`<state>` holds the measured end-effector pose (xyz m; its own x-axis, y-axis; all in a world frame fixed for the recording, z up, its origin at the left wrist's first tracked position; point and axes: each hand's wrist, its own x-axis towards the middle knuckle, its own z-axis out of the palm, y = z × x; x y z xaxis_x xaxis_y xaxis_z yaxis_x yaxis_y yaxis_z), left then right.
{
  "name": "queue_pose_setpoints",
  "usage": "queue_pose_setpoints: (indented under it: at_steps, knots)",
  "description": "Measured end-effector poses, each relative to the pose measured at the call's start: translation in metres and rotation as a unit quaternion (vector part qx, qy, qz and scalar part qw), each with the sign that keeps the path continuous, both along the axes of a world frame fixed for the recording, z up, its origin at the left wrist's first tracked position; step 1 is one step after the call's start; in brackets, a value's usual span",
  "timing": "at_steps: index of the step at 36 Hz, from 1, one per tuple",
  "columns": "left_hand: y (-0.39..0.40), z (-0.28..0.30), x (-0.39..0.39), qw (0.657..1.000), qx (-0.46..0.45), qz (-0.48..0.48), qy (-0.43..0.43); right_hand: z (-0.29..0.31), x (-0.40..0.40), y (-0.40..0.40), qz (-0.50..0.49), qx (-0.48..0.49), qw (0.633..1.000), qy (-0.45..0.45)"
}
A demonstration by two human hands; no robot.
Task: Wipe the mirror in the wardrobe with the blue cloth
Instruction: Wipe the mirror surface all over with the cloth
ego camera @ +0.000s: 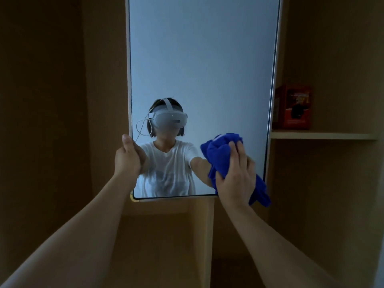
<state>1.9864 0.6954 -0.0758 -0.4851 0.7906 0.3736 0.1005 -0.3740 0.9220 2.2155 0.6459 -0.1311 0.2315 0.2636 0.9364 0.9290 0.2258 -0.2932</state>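
Your right hand has its grip on the bunched blue cloth, which lies against the lower right part of the mirror. Your left hand holds the mirror's left edge near the bottom corner, thumb up along the frame. A red box stands on the shelf to the mirror's right, inside the wardrobe.

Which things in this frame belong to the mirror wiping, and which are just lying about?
In use: mirror; blue cloth, gripped by the right hand; left hand, holding the mirror's left edge.
Lying about: red box on the shelf.
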Motion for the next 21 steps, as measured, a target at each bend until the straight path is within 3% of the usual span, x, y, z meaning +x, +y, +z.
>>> queue_pose_setpoints:
  at_steps: [4,11,21]
  knots:
    - [0.002,-0.003,-0.003,1.000,0.006,0.006,0.006,0.020,0.009,0.003,-0.037,0.002,0.999,-0.022]
    - [0.002,-0.005,-0.004,1.000,0.016,0.006,-0.004,0.089,0.043,0.006,-0.107,0.012,0.987,0.122]
    - [-0.011,-0.003,0.001,0.998,0.061,-0.013,0.003,0.129,-0.013,0.013,-0.098,0.033,0.994,0.040]
